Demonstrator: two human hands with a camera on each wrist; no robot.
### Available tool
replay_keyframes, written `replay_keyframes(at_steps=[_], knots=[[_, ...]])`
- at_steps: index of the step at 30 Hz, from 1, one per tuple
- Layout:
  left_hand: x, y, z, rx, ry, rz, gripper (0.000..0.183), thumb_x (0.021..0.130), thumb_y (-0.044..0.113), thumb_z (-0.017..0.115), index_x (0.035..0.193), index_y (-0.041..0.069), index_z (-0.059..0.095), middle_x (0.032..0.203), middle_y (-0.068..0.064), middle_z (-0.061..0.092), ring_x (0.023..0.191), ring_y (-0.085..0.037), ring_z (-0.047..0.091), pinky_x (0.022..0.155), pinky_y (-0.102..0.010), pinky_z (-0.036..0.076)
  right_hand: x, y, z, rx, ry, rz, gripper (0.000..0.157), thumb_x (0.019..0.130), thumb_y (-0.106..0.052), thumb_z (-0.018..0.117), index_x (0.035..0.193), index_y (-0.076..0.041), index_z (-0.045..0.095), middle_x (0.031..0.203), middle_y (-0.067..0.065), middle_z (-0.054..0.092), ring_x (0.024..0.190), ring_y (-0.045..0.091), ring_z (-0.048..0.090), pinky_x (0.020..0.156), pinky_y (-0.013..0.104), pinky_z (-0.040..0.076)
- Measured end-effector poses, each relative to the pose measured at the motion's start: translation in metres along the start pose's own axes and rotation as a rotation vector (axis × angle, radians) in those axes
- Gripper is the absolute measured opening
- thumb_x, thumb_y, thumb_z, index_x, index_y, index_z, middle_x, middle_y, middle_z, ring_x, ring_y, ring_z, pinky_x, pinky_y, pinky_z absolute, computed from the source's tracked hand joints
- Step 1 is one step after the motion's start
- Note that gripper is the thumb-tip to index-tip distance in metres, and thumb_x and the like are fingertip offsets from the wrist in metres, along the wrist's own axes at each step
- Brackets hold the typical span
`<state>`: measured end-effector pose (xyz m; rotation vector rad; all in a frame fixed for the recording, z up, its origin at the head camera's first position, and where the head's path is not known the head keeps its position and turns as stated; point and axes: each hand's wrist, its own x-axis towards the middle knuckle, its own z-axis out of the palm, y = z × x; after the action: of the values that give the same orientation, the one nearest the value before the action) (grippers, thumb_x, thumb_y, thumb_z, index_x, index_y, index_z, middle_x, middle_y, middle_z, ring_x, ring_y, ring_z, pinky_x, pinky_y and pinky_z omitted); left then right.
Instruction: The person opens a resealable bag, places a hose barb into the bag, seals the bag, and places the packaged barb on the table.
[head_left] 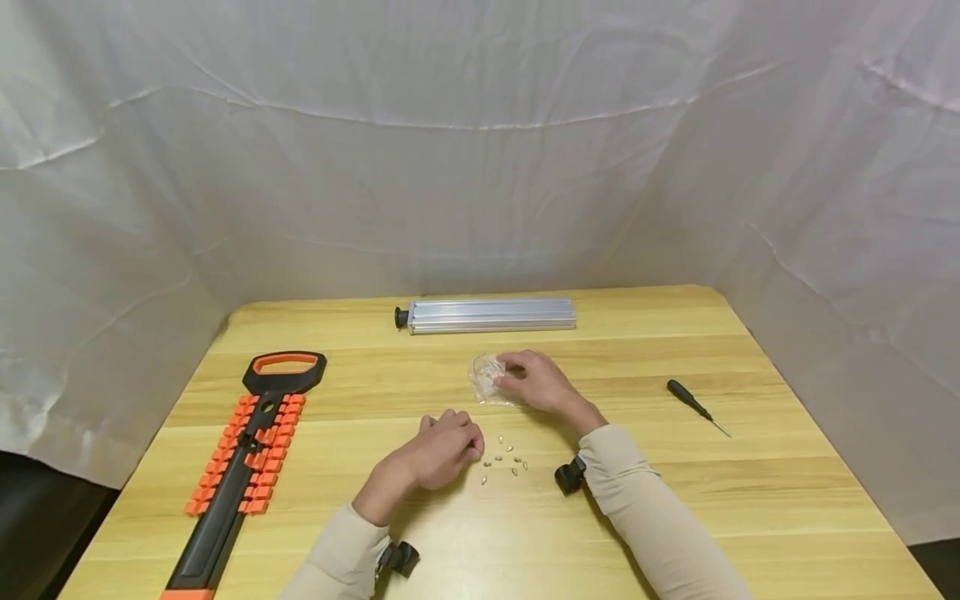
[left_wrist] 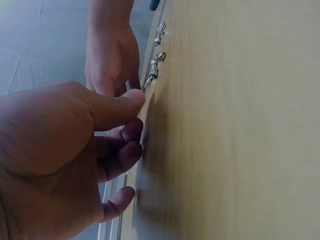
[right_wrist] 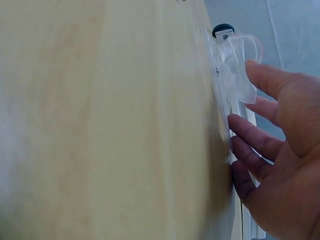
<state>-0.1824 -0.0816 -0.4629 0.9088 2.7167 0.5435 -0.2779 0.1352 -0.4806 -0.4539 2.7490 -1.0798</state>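
A crumpled clear plastic bag (head_left: 486,379) lies near the middle of the table. My right hand (head_left: 536,382) is at its right edge; in the right wrist view, the thumb and forefinger pinch the raised film (right_wrist: 235,70) while the other fingers spread near the tabletop. My left hand (head_left: 444,450) rests low over the table, fingers loosely bent, with nothing visible in it. Just right of its fingertips, several small pointed metal fittings (head_left: 498,458) lie scattered. From the left wrist view, some of these fittings (left_wrist: 156,62) show just beyond the thumb (left_wrist: 125,104).
At the back lies a silver aluminium profile (head_left: 491,315) with a black knob. On the left is a long black rack (head_left: 232,475) with orange clips and a handle. A black screwdriver (head_left: 690,400) lies to the right. Pale cloth (head_left: 480,167) hangs around the table (head_left: 750,517).
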Motion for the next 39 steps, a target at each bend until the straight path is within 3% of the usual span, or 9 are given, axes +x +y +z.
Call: replay_keyframes(at_steps=[11, 21, 26, 34, 39], knots=[[0.020, -0.010, -0.007, -0.098, 0.168, -0.021, 0.012, 0.098, 0.025, 0.054, 0.096, 0.017, 0.063, 0.097, 0.008, 0.053, 0.094, -0.013, 0.046, 0.081, -0.034, 0.034, -0.001, 0.003, 0.001, 0.001, 0.003, 0.018, 0.051, 0.089, -0.038, 0.068, 0.135, -0.020, 0.056, 0.121, 0.004, 0.062, 0.108, 0.021, 0.058, 0.096, 0.042, 0.047], [0.042, -0.015, -0.018, -0.149, 0.291, -0.086, 0.012, 0.099, 0.020, 0.054, 0.103, 0.013, 0.062, 0.107, 0.000, 0.057, 0.104, -0.019, 0.050, 0.088, -0.039, 0.043, 0.000, 0.001, 0.001, 0.001, 0.018, 0.017, 0.050, 0.088, -0.036, 0.069, 0.134, -0.019, 0.058, 0.118, 0.003, 0.064, 0.104, 0.019, 0.059, 0.092, 0.039, 0.049], [0.053, -0.020, -0.020, -0.171, 0.352, -0.120, 0.013, 0.100, 0.018, 0.052, 0.104, 0.011, 0.061, 0.108, -0.004, 0.054, 0.101, -0.020, 0.049, 0.084, -0.036, 0.045, 0.000, 0.002, 0.002, 0.002, 0.020, 0.006, 0.049, 0.088, -0.035, 0.069, 0.133, -0.018, 0.058, 0.118, 0.004, 0.064, 0.104, 0.019, 0.060, 0.092, 0.039, 0.049], [0.069, -0.025, -0.021, -0.231, 0.391, -0.198, 0.012, 0.100, 0.020, 0.051, 0.103, 0.014, 0.060, 0.112, -0.004, 0.049, 0.101, -0.018, 0.049, 0.088, -0.042, 0.039, -0.001, 0.002, 0.001, 0.005, 0.013, -0.001, 0.049, 0.089, -0.035, 0.069, 0.133, -0.017, 0.059, 0.122, 0.004, 0.064, 0.110, 0.021, 0.059, 0.096, 0.040, 0.048], [0.077, -0.024, -0.022, -0.207, 0.387, -0.240, 0.011, 0.100, 0.022, 0.053, 0.101, 0.016, 0.061, 0.114, -0.004, 0.050, 0.108, -0.020, 0.049, 0.085, -0.044, 0.034, 0.000, 0.003, 0.002, 0.000, 0.015, -0.007, 0.049, 0.089, -0.036, 0.068, 0.133, -0.018, 0.059, 0.121, 0.003, 0.064, 0.110, 0.020, 0.059, 0.096, 0.040, 0.048]])
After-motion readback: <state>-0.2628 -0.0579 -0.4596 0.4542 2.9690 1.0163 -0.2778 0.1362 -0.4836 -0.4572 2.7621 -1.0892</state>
